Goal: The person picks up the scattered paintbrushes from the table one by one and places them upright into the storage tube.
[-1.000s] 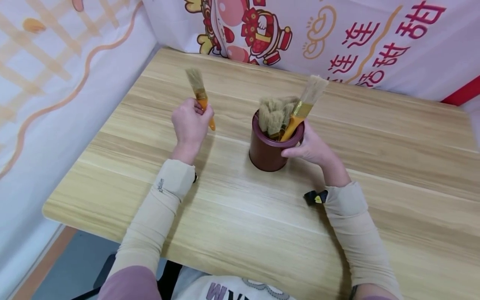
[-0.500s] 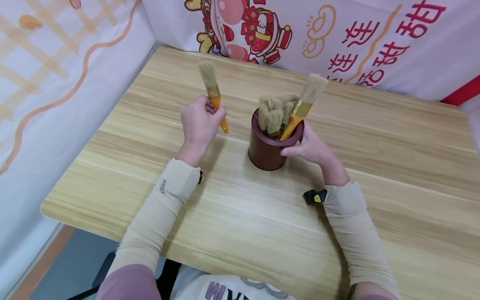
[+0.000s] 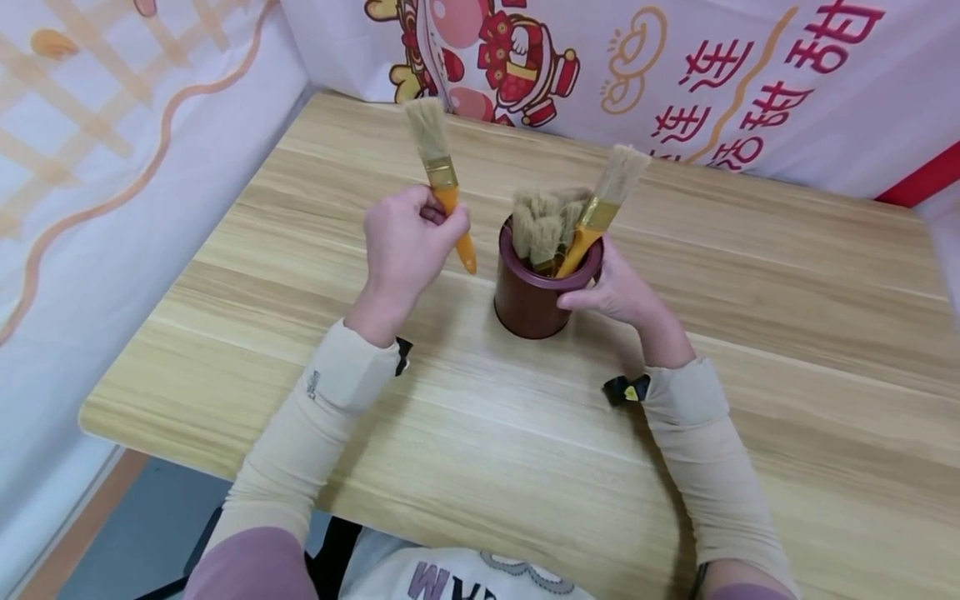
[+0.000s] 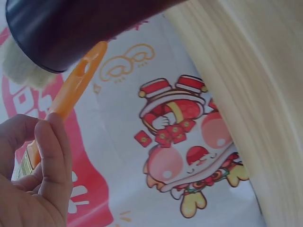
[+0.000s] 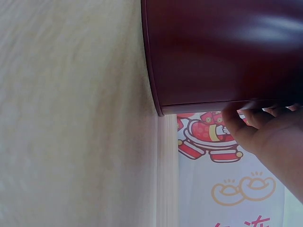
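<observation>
In the head view my left hand [image 3: 408, 246] pinches a paintbrush [image 3: 447, 200] by its orange handle, bristles up and handle end pointing down toward the table. The left wrist view shows the orange handle [image 4: 71, 94] held between thumb and fingers. To its right a brown can [image 3: 531, 304] stands upright on the table, several bristle heads [image 3: 542, 229] showing above its rim. One brush [image 3: 600, 212] leans out of the can to the right. My right hand [image 3: 618, 287] grips the can's right side, thumb in front. In the right wrist view its fingers lie along the can [image 5: 227, 52].
The wooden table [image 3: 487, 450] has a rounded corner at the left. A white printed cloth [image 3: 585, 50] hangs along the back edge, and another [image 3: 150, 183] hangs on the left side.
My left hand has moved right and upward with the paintbrush, closer to the can. The right hand and the can have stayed in place.
</observation>
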`<state>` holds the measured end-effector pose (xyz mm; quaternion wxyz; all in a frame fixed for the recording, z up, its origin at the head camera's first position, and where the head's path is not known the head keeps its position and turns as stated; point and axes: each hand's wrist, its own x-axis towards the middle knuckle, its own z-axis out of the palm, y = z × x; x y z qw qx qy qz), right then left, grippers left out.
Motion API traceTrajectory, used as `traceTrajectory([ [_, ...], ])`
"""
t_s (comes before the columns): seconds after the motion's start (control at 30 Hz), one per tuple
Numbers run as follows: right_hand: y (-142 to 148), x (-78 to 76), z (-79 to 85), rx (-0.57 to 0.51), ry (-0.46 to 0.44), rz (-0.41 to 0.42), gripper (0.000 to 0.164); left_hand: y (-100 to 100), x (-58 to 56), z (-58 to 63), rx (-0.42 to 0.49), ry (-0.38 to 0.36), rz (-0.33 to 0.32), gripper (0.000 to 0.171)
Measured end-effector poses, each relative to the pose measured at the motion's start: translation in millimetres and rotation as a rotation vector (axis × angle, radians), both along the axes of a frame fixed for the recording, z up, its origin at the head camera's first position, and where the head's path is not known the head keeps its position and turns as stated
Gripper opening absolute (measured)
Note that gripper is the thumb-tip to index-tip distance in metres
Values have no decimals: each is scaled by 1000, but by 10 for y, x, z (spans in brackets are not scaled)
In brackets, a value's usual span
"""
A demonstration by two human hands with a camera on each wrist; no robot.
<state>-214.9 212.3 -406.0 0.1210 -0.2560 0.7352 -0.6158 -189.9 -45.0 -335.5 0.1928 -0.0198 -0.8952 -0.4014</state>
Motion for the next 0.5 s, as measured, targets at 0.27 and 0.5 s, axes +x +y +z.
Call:
traceTrajectory([
  [0.27, -14, -8, 6, 1, 2, 4, 113, 22, 76, 64, -5, 5, -36, 26],
  [0.5, -3, -3, 9, 1, -5, -1, 115, 46, 159, 174, 20, 11, -76, 25],
])
